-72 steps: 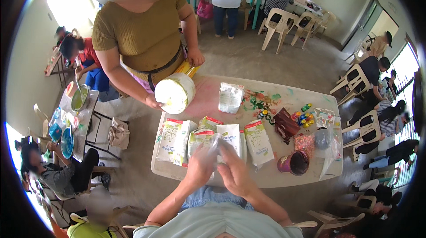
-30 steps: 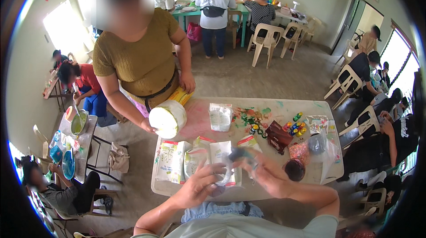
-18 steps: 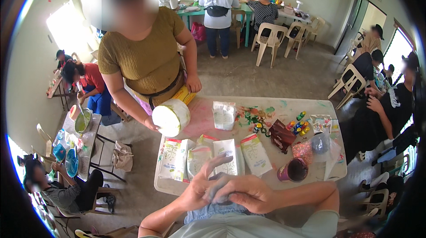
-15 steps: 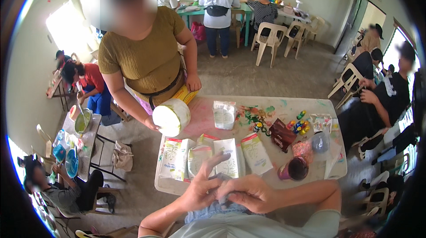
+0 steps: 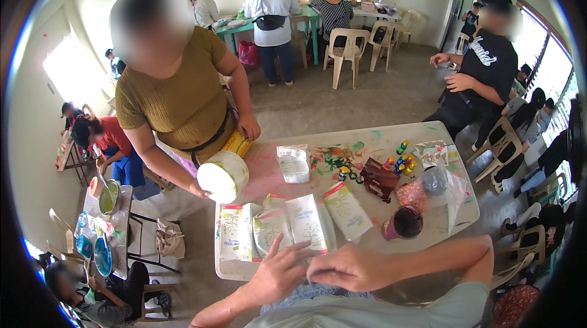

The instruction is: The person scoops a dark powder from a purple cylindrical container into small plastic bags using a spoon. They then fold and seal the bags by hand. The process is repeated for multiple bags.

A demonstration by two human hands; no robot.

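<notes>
Both of my hands are close together at the near edge of the table, in front of my body. My left hand (image 5: 280,272) has its fingers stretched and spread, with nothing seen in it. Beside it, my right hand (image 5: 350,268) is curled closed, its fingertips near the left fingers; whatever it may hold is hidden. Just beyond my hands stand white packages with green print (image 5: 307,221), several in a row. One more such package (image 5: 347,210) leans to the right of them. Right of my hands is a purple container with dark contents (image 5: 405,224).
Across the table (image 5: 269,172), a co-worker holds a white tub (image 5: 223,176) and a yellow package (image 5: 237,143). A white open pack (image 5: 293,164), brown pouch (image 5: 379,178), small colour bottles (image 5: 403,163) and a bag of pink bits (image 5: 413,196) lie on it. Another person stands at the far right.
My hands have drawn slightly apart, and the grey thing seen between them earlier no longer shows. A person in black at the right has stood up. My view has turned slightly right.
</notes>
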